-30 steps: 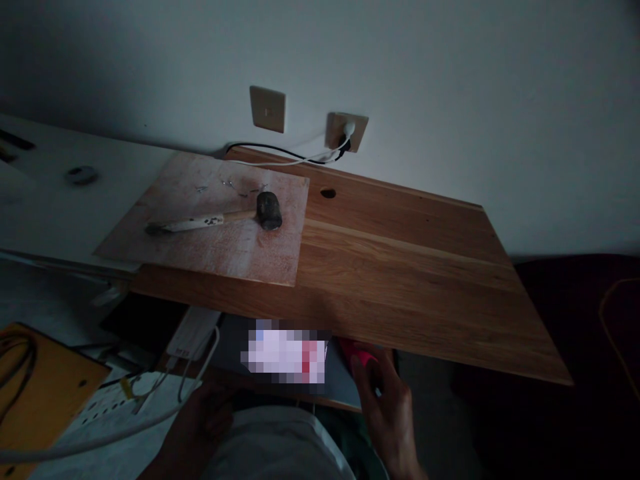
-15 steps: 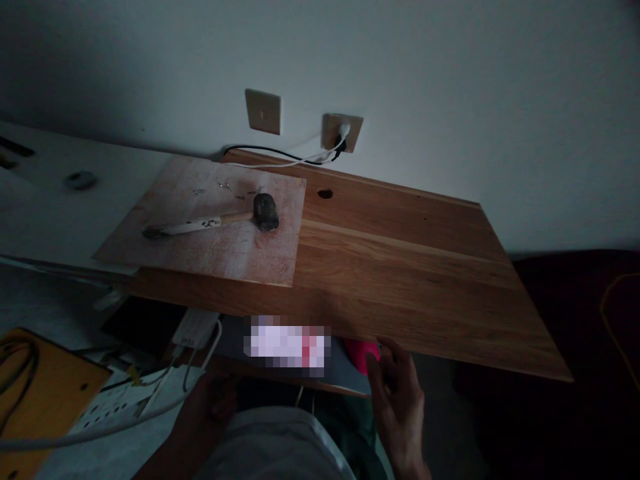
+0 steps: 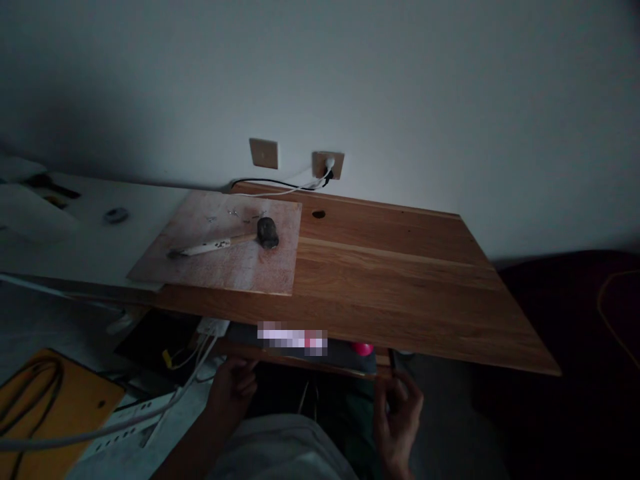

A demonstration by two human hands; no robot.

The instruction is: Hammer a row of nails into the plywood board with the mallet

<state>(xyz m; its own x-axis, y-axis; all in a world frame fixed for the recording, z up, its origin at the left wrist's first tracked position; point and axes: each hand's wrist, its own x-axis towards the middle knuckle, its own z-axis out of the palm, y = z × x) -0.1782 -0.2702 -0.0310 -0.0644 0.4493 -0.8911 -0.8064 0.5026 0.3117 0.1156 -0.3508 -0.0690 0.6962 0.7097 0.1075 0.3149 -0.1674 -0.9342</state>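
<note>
Below the front edge of a wooden desk (image 3: pixel 400 280), a shallow pull-out tray (image 3: pixel 343 360) sticks out a little. On it lie a blurred-out pale item (image 3: pixel 290 339) and a round pink object (image 3: pixel 363 348), both partly under the desktop. My left hand (image 3: pixel 234 390) is closed, its fingers curled at the tray's left front edge. At the right front corner is my right hand (image 3: pixel 397 410), fingers bent and closed around the tray's end. The fingertips of both hands are partly hidden in the dim light.
A hammer (image 3: pixel 205 247) and several nails (image 3: pixel 233 213) lie on a thin board (image 3: pixel 240 273). Cables run to a wall socket (image 3: pixel 329 165). A white table (image 3: pixel 100 247) adjoins at left. Lower left are a yellow panel (image 3: pixel 75 400), a power strip (image 3: pixel 123 423) and a white cable (image 3: pixel 100 433).
Less of the tray shows in front of the desk; it has slid inward under the desktop. My right hand has moved down slightly in view. The camera has tilted up and turned left.
</note>
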